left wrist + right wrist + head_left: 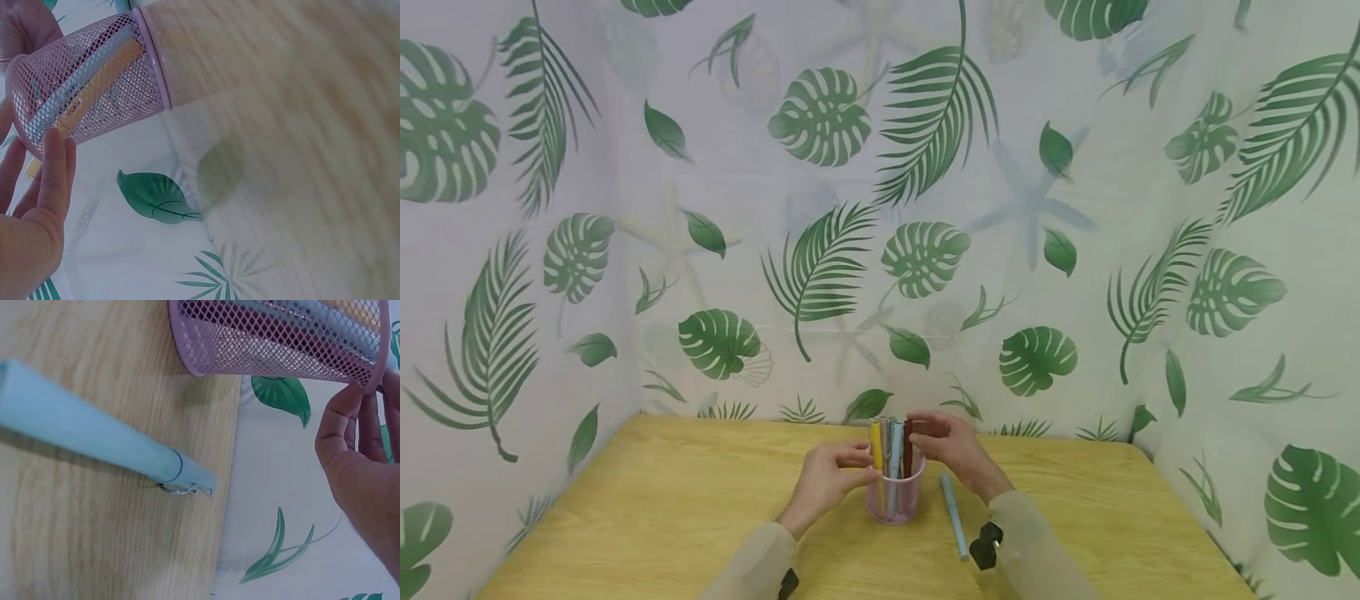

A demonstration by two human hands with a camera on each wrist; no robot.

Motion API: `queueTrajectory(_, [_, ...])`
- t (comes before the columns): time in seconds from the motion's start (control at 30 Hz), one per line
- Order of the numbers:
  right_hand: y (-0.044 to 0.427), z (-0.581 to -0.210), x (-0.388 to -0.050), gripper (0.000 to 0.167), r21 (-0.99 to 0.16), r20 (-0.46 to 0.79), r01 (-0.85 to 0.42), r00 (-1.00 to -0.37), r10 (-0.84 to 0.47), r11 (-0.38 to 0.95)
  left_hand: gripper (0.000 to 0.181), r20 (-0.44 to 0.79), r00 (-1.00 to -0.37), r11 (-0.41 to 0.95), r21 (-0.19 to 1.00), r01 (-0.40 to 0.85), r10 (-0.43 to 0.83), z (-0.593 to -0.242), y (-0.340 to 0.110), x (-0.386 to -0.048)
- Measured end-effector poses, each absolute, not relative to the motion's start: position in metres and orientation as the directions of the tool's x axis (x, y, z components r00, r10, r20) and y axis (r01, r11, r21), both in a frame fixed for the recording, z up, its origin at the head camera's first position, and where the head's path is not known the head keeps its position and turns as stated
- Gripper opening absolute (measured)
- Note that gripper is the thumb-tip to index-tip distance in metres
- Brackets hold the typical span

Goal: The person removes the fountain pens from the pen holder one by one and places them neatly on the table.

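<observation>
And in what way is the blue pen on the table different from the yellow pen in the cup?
The blue pen lies on the table, while the yellow pen stands in the cup. In the head view, the blue pen shows whole; the yellow pen's lower part is behind the cup's wall. Both are slim and straight.

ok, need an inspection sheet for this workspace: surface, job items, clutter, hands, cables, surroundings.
Surface: wood-grain table.
Job items: pink mesh holder, upright, with several pens including a yellow pen, a light-blue pen and a dark red pen; loose blue pen lying right of it.
Clutter: nothing seen.
Left hand: at the holder's left side.
Right hand: at its right side, beside the dark red pen; grip unclear.
Cables: nothing seen.
Surroundings: leaf-print walls, back and both sides.
</observation>
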State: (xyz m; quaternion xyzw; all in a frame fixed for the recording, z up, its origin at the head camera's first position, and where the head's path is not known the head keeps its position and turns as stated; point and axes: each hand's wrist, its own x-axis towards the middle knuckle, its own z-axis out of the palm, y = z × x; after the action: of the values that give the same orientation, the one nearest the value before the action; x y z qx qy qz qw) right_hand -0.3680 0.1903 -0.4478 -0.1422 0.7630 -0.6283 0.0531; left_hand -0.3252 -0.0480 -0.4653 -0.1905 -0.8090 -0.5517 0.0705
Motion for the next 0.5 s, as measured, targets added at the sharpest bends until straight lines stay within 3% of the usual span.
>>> queueTrajectory(0.5, [0.1945,-0.4481,-0.3657,0.039,-0.973,0.135,-0.182,-0.948,-0.288,0.141,0.026,0.300,-0.924,0.325,0.872,0.366,0.236,-0.4639,-0.0489,-0.3257])
